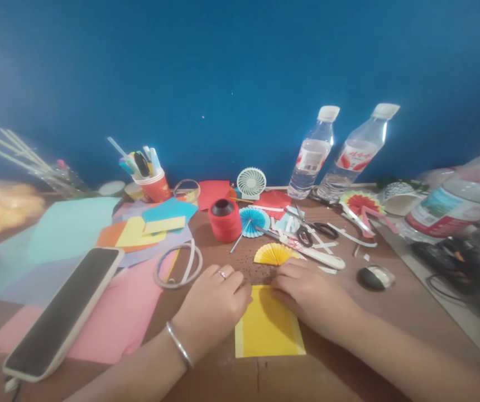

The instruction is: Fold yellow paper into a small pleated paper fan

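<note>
The yellow paper (270,329) lies flat on the bench (349,363), right in front of the person. Its long side runs away from the person, toward the blue wall. Both hands rest palm down on its far edge. The left hand (215,304) has its fingers curled, pressing the top left corner. The right hand (307,290) has its fingers bent too, pinching the top edge. A small yellow paper fan (274,254) sits just past the hands.
</note>
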Available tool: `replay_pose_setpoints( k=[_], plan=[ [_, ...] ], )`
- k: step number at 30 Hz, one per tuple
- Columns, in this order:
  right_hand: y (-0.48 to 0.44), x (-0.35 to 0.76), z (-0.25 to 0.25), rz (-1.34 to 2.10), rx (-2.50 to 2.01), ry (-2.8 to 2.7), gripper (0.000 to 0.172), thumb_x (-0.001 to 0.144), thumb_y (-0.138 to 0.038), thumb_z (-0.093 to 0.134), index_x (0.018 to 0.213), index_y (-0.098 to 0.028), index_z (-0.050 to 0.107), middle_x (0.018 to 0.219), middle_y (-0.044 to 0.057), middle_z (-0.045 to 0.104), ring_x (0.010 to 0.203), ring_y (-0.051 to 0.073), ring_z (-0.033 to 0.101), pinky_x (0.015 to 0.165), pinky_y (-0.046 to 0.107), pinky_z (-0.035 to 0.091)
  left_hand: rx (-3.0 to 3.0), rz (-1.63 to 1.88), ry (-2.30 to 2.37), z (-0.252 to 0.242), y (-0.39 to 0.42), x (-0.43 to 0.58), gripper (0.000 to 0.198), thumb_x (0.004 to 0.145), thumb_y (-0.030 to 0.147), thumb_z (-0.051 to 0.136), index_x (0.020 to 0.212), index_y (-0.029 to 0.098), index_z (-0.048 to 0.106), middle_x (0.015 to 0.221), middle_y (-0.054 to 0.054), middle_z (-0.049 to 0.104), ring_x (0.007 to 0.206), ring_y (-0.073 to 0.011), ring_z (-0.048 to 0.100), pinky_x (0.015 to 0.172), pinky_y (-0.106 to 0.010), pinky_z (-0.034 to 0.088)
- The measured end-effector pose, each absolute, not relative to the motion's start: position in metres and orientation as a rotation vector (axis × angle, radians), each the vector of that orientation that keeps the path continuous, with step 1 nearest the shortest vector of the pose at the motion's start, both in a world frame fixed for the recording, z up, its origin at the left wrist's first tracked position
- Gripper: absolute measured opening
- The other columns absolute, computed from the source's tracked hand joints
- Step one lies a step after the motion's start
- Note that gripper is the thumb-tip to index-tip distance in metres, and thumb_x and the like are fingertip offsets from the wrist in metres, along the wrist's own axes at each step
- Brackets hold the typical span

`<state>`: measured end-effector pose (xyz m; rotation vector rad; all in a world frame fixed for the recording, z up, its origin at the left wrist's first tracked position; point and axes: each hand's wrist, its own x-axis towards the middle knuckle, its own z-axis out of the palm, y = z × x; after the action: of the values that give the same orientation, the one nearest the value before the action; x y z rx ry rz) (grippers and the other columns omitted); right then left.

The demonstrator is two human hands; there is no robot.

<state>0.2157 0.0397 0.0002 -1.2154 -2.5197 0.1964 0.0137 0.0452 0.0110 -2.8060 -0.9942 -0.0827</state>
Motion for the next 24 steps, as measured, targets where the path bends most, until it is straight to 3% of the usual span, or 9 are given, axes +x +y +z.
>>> replay_pose_setpoints(
  k=[7, 24],
  plan=[
    [0.032, 0.210, -0.001, 0.229, -1.207, -2.495, 0.019, 0.083, -0.018, 0.044, 0.076, -0.017, 0.062, 0.069, 0.004, 0.056, 0.071, 0.016, 0.051, 0.064, 0.027, 0.039, -2.911, -0.038, -1.019, 0.000, 0.042, 0.014, 0.015, 0.083, 0.011, 0.040, 0.087, 0.015, 0.054, 0.078, -0.005, 0.050, 0.074, -0.0185, 0.045, 0.065, -0.033, 0.040],
    [0.033, 0.205, 0.003, 0.424, -1.431, -2.491, 0.007, 0.079, -0.019, 0.052, 0.077, -0.016, 0.058, 0.075, 0.004, 0.055, 0.073, 0.018, 0.050, 0.065, 0.029, 0.039, -2.925, 0.013, -1.069, 0.004, 0.040, 0.017, 0.019, 0.086, 0.014, 0.035, 0.087, 0.015, 0.054, 0.080, -0.005, 0.052, 0.083, -0.0209, 0.048, 0.071, -0.038, 0.039]
  ],
)
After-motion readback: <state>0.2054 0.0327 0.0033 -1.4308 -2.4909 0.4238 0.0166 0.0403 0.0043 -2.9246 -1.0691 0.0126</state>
